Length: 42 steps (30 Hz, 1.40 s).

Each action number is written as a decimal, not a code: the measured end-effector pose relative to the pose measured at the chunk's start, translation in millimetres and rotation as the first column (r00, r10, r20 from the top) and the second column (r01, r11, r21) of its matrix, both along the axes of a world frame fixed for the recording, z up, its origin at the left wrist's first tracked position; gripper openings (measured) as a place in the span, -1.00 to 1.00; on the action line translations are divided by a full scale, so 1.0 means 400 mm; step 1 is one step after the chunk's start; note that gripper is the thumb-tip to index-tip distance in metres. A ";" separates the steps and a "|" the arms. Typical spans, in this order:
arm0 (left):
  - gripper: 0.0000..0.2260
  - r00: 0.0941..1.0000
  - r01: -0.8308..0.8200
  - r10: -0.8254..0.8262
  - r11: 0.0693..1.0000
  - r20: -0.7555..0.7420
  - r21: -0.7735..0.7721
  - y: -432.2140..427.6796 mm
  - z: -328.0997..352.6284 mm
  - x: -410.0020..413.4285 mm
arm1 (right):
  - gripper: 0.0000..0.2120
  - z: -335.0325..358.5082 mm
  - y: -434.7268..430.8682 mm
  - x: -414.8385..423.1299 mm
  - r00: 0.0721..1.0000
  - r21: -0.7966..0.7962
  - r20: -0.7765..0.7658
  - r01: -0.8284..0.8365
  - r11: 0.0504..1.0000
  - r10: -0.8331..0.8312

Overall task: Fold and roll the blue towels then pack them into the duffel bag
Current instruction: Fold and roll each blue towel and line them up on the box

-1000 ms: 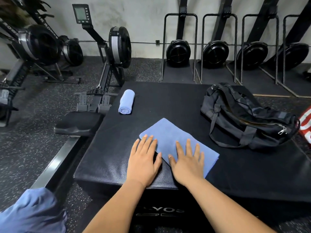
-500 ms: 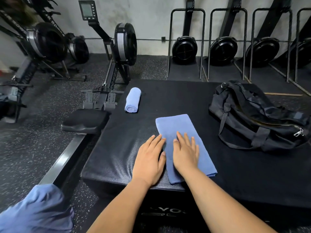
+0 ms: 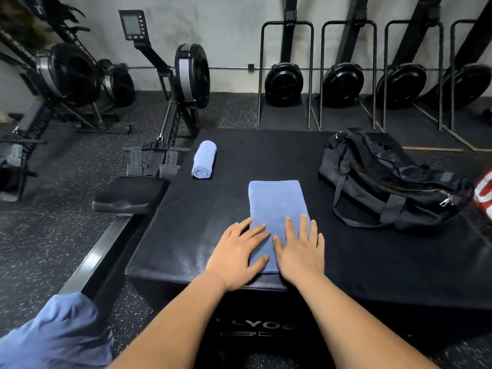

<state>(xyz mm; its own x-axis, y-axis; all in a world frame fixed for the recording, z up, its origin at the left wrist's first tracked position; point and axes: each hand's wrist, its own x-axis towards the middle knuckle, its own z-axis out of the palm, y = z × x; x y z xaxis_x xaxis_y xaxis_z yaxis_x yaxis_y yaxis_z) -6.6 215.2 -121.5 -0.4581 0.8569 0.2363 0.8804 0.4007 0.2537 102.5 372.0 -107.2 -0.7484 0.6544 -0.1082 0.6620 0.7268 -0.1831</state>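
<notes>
A folded blue towel (image 3: 275,203) lies as a long strip on the black padded box (image 3: 239,161), running straight away from me. My left hand (image 3: 237,258) presses flat on its near left corner with fingers spread. My right hand (image 3: 300,251) lies flat on the towel's near right part. A rolled blue towel (image 3: 203,159) rests at the box's far left. The black duffel bag (image 3: 386,177) sits on the right of the box, its zipper partly open.
More blue cloth (image 3: 56,336) shows at the bottom left. A rowing machine (image 3: 165,107) with its seat (image 3: 130,195) stands just left of the box. Upright rowers line the back wall. A red and white object (image 3: 484,193) pokes in at the right edge.
The towel has turned from lying askew to running straight away from me. Both hands have shifted with it and stay flat on its near end.
</notes>
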 end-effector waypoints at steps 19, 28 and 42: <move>-0.93 0.999 0.004 -0.015 0.974 0.045 0.228 -0.051 0.004 0.044 | -0.71 -0.019 0.165 0.237 0.718 0.249 -0.438 -0.481 0.841 0.541; -0.61 0.998 0.064 -0.068 0.986 0.016 0.157 -0.063 0.020 0.056 | -0.84 -0.033 0.177 0.230 0.723 0.164 -0.556 -0.388 0.907 0.410; -0.87 0.988 -0.101 0.056 0.939 0.144 0.329 -0.060 0.006 0.038 | -0.63 -0.037 0.175 0.233 0.710 0.156 -0.587 -0.373 0.915 0.390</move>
<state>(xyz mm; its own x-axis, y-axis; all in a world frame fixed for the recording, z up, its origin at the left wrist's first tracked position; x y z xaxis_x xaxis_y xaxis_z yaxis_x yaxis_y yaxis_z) 8.5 191.2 -119.3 -0.5666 0.6989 0.4365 0.7999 0.3394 0.4949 195.6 441.9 -122.0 -0.8399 0.2953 0.4554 0.0897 0.9030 -0.4201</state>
